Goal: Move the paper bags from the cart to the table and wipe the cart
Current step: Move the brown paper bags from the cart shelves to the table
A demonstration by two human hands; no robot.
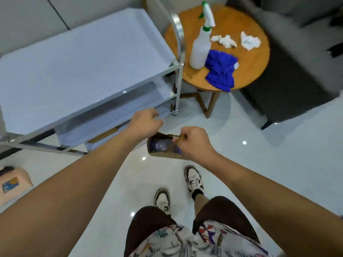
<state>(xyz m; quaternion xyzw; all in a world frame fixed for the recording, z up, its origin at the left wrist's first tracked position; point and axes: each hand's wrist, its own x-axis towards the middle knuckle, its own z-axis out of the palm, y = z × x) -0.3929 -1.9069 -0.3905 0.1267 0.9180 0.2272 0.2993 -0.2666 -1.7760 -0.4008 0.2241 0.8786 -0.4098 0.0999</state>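
1. I seem to be in a lounge: glossy white tile floor (259, 145) under my fingers (154, 113)
2. Beyond them, a round wooden side table (246, 76), a grey upholstered seat (297, 71) and a steel cart (74, 58)

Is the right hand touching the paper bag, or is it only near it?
Touching. The head view shows the right hand with fingers curled round the handle of the paper bag.
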